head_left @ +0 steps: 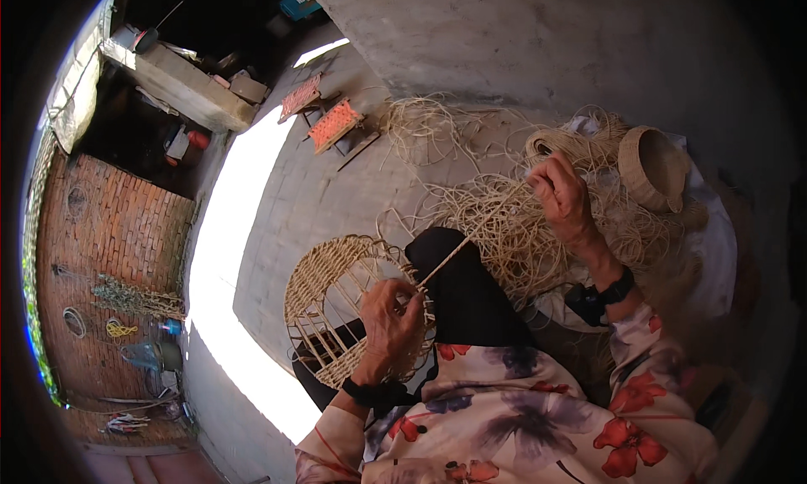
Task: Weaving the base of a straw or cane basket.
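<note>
A partly woven round basket (pixel 324 274) of tan straw cord rests tilted on my lap, against my dark trousers. Bare ribs show across its middle, with dense weave along its far left and near edges. My left hand (pixel 391 320) is closed at the basket's right side, pinching a twisted straw cord (pixel 450 261). From there the cord runs taut up and to the right, toward my right hand (pixel 561 197). That hand is raised and closed on the cord, above a loose heap of straw cord (pixel 513 240). My left fingers hide part of the basket's rim.
A finished-looking woven basket (pixel 651 169) lies on its side beside a coil of straw rope (pixel 580 139) at the right. Two low stools with red woven seats (pixel 334 124) stand farther off. A concrete wall (pixel 538 47) rises behind the heap; a brick wall (pixel 126 223) is at left.
</note>
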A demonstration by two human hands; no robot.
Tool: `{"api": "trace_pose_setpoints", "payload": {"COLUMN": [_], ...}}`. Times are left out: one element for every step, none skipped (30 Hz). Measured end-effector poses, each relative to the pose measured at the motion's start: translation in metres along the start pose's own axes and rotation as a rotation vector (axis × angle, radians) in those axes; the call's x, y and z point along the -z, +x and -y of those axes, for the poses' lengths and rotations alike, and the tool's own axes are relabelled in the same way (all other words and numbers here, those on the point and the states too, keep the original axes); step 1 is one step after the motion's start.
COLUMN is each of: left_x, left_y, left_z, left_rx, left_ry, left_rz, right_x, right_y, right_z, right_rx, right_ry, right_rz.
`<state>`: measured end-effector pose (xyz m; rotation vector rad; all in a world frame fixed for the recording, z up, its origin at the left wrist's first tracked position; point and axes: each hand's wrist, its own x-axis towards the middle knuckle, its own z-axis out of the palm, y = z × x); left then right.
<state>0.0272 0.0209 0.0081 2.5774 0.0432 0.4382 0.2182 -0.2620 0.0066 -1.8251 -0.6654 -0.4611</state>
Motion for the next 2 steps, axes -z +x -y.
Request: {"api": "trace_pose_setpoints", "payload": {"left_x": [-0.0001, 0.0], "left_y": [0.0006, 0.0007], "left_z": [-0.0015, -0.0025], "left_rx": [0.029, 0.038], "left_ry": [-0.028, -0.01], "left_rz": [0.007, 0.013], "right_x": [-0.0001, 0.0008], "right_y": [0.0024, 0.0033], "right_z": [0.0041, 0.0076], "right_rx": [0.027, 0.033], "right_ry": [-0.002, -0.028], "right_rz": [-0.012, -0.005]}}
